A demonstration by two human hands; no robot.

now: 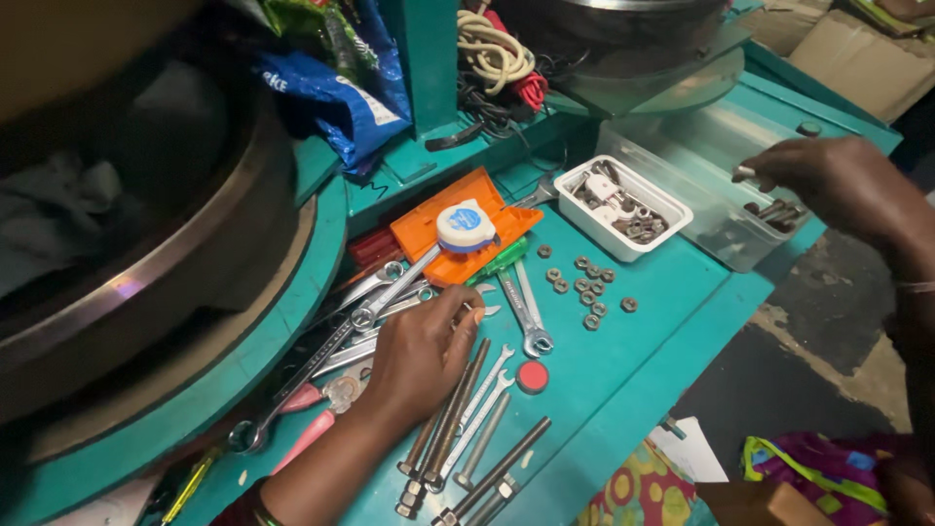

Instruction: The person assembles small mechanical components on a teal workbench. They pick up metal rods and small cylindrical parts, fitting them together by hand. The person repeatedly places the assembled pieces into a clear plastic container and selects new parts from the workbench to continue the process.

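Teal-painted metal forms the workbench (pixel 672 321), its top crowded with hand tools and fasteners. The left hand (pixel 421 356) rests palm down among them, its fingers loosely spread and flat rather than closed on anything; the fingertips touch the shafts of the combination wrenches (pixel 390 302) that fan out to the upper left. Under the heel of that hand lie several long threaded bolts (pixel 467 438), side by side, with their nutted ends toward the near edge. Just right of the fingers lie another wrench (pixel 526 312) and a small red cap (pixel 532 377). Pink-handled pliers (pixel 321 414) lie to the left of the wrist.

The right hand (pixel 828 180) hovers over a clear plastic tray (pixel 682 161) at the far right of the bench, pinching a short bolt (pixel 745 173) between thumb and fingertips, the other fingers curled. More bolts lie in the tray's corner beneath that hand.

Between the two hands a scatter of loose hex nuts (pixel 586 287) sits on the bare bench top, and beside it stands a white rectangular tray (pixel 623 206) filled with small hardware. An orange plastic case (pixel 458 234) lies behind the wrenches with a white tape measure (pixel 466 226) on top of it.
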